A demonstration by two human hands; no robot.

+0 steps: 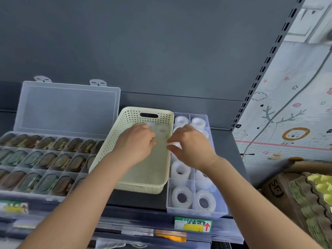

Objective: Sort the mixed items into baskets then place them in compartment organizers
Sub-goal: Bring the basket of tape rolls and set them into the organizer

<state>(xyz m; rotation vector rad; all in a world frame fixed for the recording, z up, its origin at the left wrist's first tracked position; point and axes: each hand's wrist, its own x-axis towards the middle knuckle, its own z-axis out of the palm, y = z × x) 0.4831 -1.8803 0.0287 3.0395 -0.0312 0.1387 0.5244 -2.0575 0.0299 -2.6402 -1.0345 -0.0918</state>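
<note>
1. Looking at a cream basket [143, 178] mid-frame, tilted, propped between two clear organizers.
2. Spotting the left hand [138, 141] inside it, fingers curled near loose tape rolls [162, 129] at the far end; can't tell if gripping anything.
3. Seeing the right hand [190, 146] at the basket's right rim, pinching a clear roll [172, 144].
4. Noting the right organizer [197, 213], lower right of centre, filled with more tape.

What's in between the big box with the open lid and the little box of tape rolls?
The cream basket sits between the lidded organizer and the tape-roll organizer; the head view shows it.
</note>
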